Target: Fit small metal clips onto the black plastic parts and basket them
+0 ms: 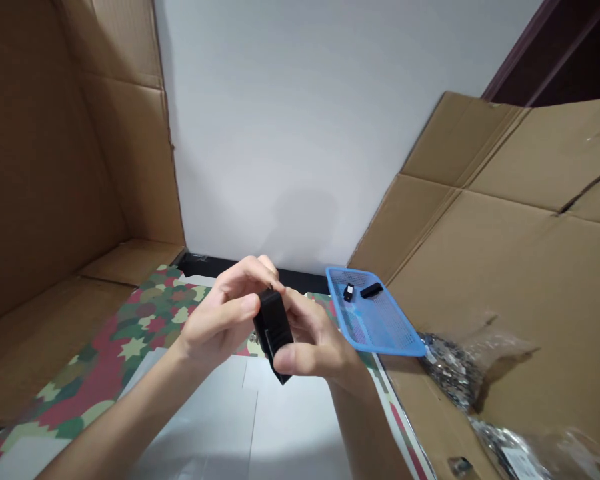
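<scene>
now the left hand (223,317) and right hand (313,340) pinch a black plastic block (274,333) between fingers and thumbs at lower centre of the frame, with a small black clip (349,291) and a black bar (371,290) lying in a blue mesh tray (380,350) to the right

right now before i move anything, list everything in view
black plastic part: one, black, held between both hands
mesh tray: one, blue, right of the hands
small black part: one, black, in the tray
black bar: one, black, in the tray
bags of metal pieces: apparently two, clear and silver, on the right cardboard
cardboard flaps: several, brown, left and right
patterned sheet: one, green, red and cream, under the hands
white sheet: one, white, on the patterned sheet
wall: one, white, ahead
black strip: one, black, at the wall's foot
left hand: one, gripping the part
right hand: one, gripping the part
</scene>
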{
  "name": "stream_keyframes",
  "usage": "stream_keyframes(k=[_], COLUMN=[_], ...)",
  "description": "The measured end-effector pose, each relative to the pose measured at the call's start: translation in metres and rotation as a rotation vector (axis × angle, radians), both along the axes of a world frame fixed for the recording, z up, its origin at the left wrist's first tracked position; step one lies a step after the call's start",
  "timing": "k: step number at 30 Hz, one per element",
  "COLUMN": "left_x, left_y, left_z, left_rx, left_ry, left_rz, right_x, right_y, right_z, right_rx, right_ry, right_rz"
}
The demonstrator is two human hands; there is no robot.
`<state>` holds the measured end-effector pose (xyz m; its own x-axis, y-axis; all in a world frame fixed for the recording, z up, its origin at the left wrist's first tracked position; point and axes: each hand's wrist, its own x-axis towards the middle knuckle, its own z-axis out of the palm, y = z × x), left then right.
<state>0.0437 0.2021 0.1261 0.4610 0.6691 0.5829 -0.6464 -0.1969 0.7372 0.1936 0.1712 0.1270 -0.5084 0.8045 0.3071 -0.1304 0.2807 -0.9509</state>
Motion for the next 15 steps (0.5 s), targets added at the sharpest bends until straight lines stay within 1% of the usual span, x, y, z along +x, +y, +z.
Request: stream_keyframes(k=[4,10,13,15], left_x=[-0.001,0.002,0.001,-0.006], left_y=[-0.001,-0.003,0.005,0.019], left_z=[0.001,-0.001,0.003,0.002], left_rx=[-0.005,0.002,0.036,0.091], left_ry=[-0.026,-0.012,0.055,0.170], left_rz=[-0.021,0.032,0.066,0.162], right_x=[-0.002,-0.005,0.000,0.005], right_y=[0.002,0.001,-0.001,-0.004], right_z=[-0.002,0.001,0.004,0.005], right_rx=[0.052,0.042,-0.030,-0.050], right_ry=[0.033,0.009,-0.007,-0.012], right_rz=[0.033,0.032,-0.014,-0.087])
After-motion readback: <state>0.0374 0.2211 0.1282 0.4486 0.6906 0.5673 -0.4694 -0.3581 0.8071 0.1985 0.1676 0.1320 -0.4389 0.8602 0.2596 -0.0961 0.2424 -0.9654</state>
